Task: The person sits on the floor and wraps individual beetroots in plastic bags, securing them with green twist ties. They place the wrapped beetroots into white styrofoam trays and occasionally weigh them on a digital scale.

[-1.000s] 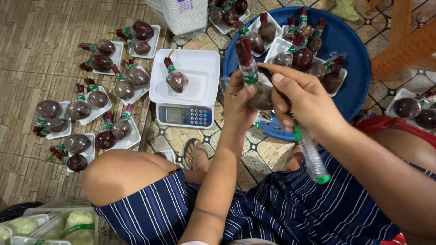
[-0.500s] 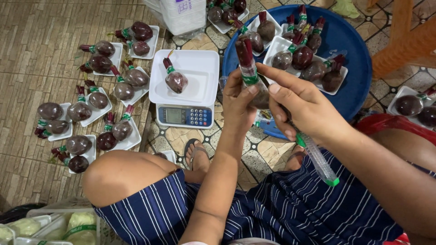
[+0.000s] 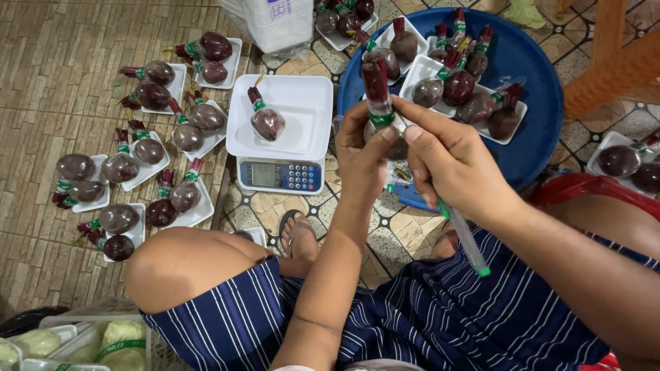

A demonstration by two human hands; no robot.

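Nearest to me, bottom left, a clear plastic tub [image 3: 82, 340] w/ wrapped pale green veg inside, just beside my left knee. My lap's in the blue-and-white striped cloth [image 3: 440, 323], and my foot in a sandal [image 3: 297, 230] shows on the tiles btwn my legs. Above that both arms meet mid-frame. My left hand [image 3: 361, 161] is wrapped round a film-wrapped beetroot [image 3: 382, 120], fingers closed on its round body, red stalk end pointing up w/ a green band at the neck. My right hand [image 3: 447, 161] is closed too: thumb and forefinger pinch the same beetroot from the right, while the other fingers grip a slim clear tool [image 3: 466, 237] w/ green ends, prob. a pen or small cutter, can't tell which, that slants down toward my right thigh. So the beetroot sits btwn both hands, held up over the near rim of the blue round tray [image 3: 536, 89]. Just left of my hands, a small scale [image 3: 280, 175] w/ a white foam tray [image 3: 302, 110] on top and one wrapped beetroot lying in it. Farther left on the floor, many white trays [image 3: 100, 189] w/ 2 wrapped beetroots apiece. On the blue tray beyond my hands, more filled trays; at the top edge, a stack of empty foam trays [image 3: 278, 24].
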